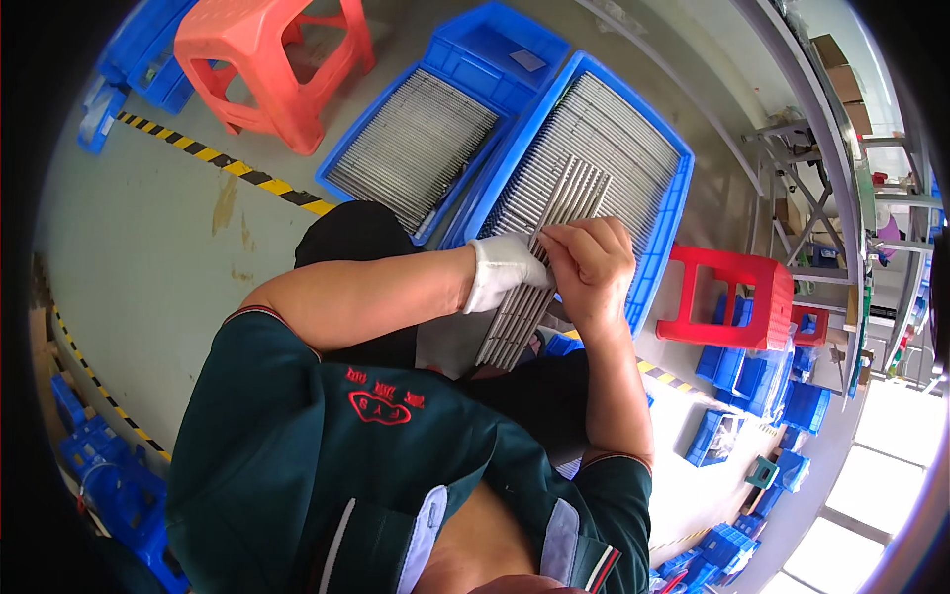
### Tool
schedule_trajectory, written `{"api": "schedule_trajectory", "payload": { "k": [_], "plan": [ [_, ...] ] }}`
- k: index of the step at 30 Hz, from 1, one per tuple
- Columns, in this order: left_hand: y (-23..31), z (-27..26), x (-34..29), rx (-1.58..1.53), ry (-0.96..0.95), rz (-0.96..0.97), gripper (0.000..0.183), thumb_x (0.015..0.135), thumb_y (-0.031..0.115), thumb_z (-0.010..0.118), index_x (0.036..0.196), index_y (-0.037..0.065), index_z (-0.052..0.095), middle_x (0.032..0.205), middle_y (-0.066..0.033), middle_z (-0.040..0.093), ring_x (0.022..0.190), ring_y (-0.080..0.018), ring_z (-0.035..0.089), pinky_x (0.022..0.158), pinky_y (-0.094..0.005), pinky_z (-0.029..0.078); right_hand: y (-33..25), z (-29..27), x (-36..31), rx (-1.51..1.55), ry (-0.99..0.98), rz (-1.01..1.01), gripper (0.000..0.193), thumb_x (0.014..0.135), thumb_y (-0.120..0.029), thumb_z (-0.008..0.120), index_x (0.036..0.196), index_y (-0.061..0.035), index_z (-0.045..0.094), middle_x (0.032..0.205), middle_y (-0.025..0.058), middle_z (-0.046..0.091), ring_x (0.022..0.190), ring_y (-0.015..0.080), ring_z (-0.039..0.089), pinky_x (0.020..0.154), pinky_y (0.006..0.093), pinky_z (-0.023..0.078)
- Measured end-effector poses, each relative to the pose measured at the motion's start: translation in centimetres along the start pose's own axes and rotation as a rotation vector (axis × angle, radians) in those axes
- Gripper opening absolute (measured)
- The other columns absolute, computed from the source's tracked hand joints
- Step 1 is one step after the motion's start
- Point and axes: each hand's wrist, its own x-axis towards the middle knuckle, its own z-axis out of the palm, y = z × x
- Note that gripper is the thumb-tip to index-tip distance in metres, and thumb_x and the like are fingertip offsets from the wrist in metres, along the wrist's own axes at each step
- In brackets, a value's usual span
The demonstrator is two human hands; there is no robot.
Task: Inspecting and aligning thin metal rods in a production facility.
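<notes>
A flat row of several slim metal rods (pixel 576 186) lies slanted in front of me, above the near part of a blue crate. My left hand (pixel 507 272), in a white glove, is closed around the middle of the row. Bare and curled, my right hand (pixel 594 259) presses its bent fingers to the rods close beside the glove. Its fingertips are partly hidden, so whether it pinches one rod or several does not show. Many similar rods (pixel 628 139) fill the large blue crate (pixel 676 188) behind my hands.
Left of that crate, a second blue crate (pixel 341 178) holds more rods, with another blue bin (pixel 500 45) behind it. An orange stool (pixel 259 49) stands far left, a red stool (pixel 767 297) at right. Yellow-black tape (pixel 223 160) crosses the floor. Metal shelving (pixel 836 148) lines the right.
</notes>
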Motion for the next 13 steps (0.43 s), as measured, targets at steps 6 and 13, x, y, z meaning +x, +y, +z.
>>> {"api": "schedule_trajectory", "payload": {
  "k": [6,13],
  "plan": [
    [0.3,-0.6,0.0,-0.154,-0.007,-0.093,0.028,0.094,0.005,0.070,0.122,0.003,0.066,0.112,-0.0147,0.071,0.101,-0.0287,0.072,0.086,-0.0451,0.061,-0.5,-2.6,0.0,0.033,0.003,0.090,0.014,0.075,0.003,0.081,0.086,-0.0036,0.076,0.081,0.0057,0.072,0.077,0.0214,0.065,0.072,0.0344,0.050],
    [1.9,-2.8,0.6,-0.339,-0.078,-0.003,0.040,0.106,0.022,0.059,0.144,0.010,0.054,0.129,-0.0212,0.068,0.118,-0.0427,0.069,0.099,-0.0533,0.059,0.3,-2.7,-1.2,0.250,-0.007,0.458,0.009,0.084,0.002,0.079,0.091,-0.0036,0.077,0.088,0.0067,0.074,0.080,0.0193,0.066,0.076,0.0307,0.053]
  ]
}}
